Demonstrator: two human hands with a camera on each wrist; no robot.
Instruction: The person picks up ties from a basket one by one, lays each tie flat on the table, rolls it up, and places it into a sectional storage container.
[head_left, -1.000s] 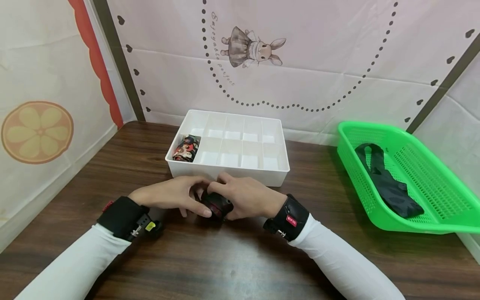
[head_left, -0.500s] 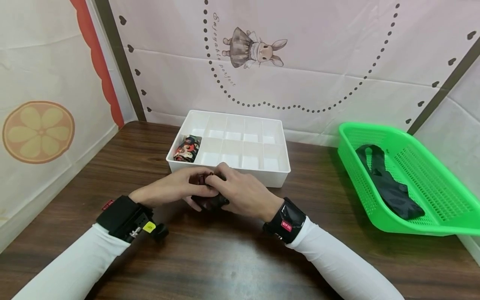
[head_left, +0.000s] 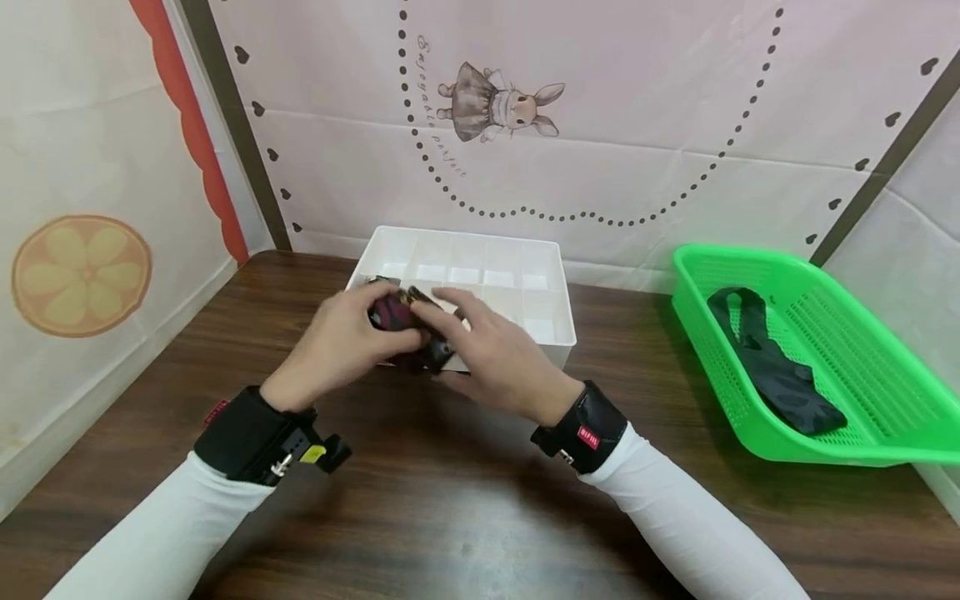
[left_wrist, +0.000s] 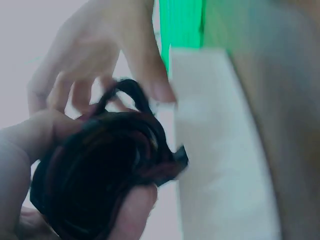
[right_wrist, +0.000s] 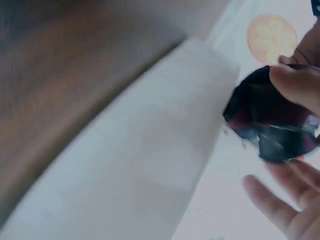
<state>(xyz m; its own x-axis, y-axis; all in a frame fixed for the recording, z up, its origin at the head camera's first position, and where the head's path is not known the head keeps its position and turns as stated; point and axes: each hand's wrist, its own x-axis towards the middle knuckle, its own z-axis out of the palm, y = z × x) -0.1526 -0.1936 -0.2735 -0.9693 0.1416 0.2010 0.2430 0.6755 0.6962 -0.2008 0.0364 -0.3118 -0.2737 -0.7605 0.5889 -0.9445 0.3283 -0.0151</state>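
Both hands have lifted the soft, light bundle [head_left: 408, 333] over the box [head_left: 551, 329]; left hand [head_left: 337, 346] cups it, right hand [head_left: 491, 358] half-open alongside.

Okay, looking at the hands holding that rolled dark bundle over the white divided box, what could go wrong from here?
The rolled dark bundle is held by the left hand, while the right hand looks flat and loose beside it, so the roll might spring open. The white divided box has narrow compartments; the bundle may catch on a divider. A push could also slide the box along the wooden table.
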